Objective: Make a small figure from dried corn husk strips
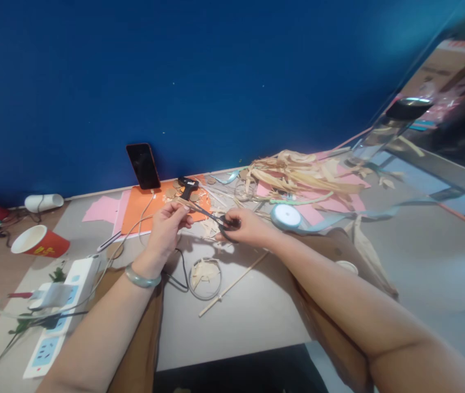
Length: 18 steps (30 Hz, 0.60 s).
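Note:
My right hand is closed around the black handles of a pair of scissors, whose blades point left. My left hand, with a bangle on its wrist, is pinched by the blade tips on a small tan piece, too small to name. Behind my hands, a black glue gun lies on orange paper. Below them, a thin grey ring surrounds pale dried-husk scraps. A thin wooden stick lies slantwise beside that ring.
A pile of dried husks and a ribbon spool lie to the right. At left are a power strip, trailing cables and a tipped red paper cup. A phone leans against the blue wall.

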Tool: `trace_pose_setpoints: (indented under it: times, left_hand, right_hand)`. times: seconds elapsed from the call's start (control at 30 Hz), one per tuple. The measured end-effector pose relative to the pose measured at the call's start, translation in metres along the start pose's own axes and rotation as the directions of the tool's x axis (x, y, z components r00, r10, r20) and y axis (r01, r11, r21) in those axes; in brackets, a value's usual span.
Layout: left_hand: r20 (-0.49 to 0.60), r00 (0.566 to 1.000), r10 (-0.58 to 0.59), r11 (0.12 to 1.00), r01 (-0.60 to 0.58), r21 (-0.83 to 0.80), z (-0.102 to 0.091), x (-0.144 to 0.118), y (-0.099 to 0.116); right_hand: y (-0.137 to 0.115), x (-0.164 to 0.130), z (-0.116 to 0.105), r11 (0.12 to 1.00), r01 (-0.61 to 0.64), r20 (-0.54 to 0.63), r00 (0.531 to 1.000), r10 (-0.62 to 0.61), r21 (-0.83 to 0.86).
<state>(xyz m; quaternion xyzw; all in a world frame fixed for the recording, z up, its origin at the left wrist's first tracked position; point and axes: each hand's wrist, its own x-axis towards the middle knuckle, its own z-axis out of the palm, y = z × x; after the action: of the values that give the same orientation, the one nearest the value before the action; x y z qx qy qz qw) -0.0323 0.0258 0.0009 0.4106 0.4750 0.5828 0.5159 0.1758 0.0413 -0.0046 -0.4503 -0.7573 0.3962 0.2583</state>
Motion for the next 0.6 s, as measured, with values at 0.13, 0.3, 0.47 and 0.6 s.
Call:
trace_pose_setpoints:
  times: [0.13,0.3,0.47,0.6]
  left_hand:
    - [0.023,1.0,0.009,1.0,-0.009,-0.007,-0.0002,-0.0004,-0.001]
    - [0.058,0.998,0.002,1.0,-0.001,-0.006,-0.0016,0.0003,-0.0024]
    - [0.077,0.997,0.0,1.0,0.001,-0.016,-0.0021,0.0005,-0.0023]
    - [0.093,0.996,-0.019,0.999,0.022,-0.028,-0.0021,0.0003,-0.0021]
  right_hand:
    - [-0.0001,-0.0001,-0.0003,0.999,-0.022,0.041,0.999,0.02,0.046]
    - [0.0003,0.0003,-0.0018,0.994,-0.064,0.116,0.992,0.053,0.087]
    - [-0.0001,0.0005,-0.0032,0.996,-0.057,0.126,0.991,0.047,0.073]
    - [0.0014,0.0007,-0.0034,0.995,-0.057,0.146,0.988,0.044,0.085]
